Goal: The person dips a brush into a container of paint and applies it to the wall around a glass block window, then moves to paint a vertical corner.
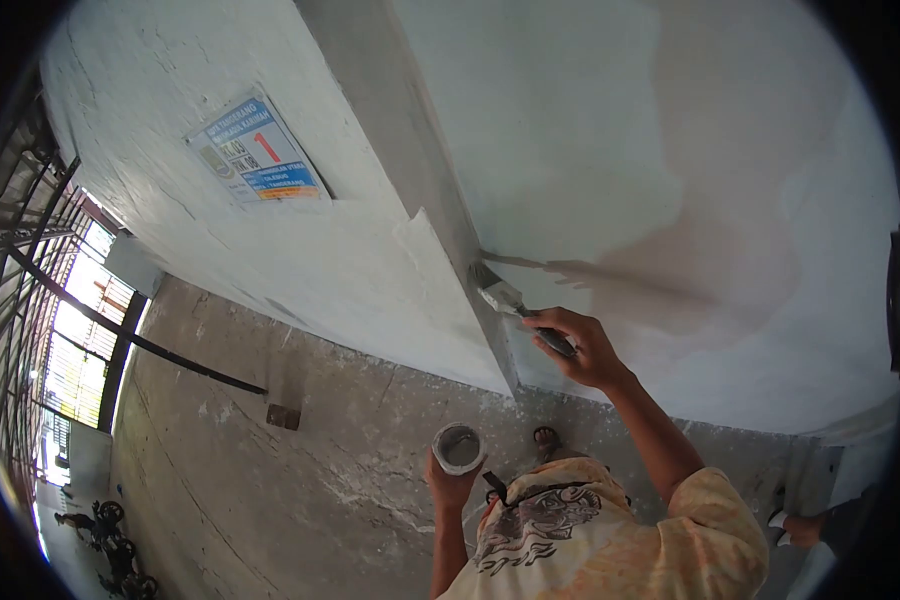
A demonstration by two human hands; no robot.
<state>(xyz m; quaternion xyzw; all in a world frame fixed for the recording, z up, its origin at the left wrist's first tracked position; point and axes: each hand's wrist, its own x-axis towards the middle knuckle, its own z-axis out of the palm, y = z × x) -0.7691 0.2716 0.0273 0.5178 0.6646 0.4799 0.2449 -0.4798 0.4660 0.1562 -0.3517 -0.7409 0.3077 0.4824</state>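
My right hand [588,350] is closed around the dark handle of a paintbrush [502,294]. The brush's bristles touch the grey strip [460,215] at the corner of the wall, beside the pale wall panel [570,180]. Lower down, my left hand [452,484] grips a cup of grey paint [459,449], its open top facing up toward me. The fingers of that hand are partly hidden behind the cup. A shadow of the hand and brush falls on the panel.
A printed plaque [260,150] is fixed to the white wall at left. A small block [283,416] stands on the cracked concrete floor [210,450] with a dark pole reaching it. Motorcycles [115,550] are at lower left. Another person's foot [785,527] shows at lower right.
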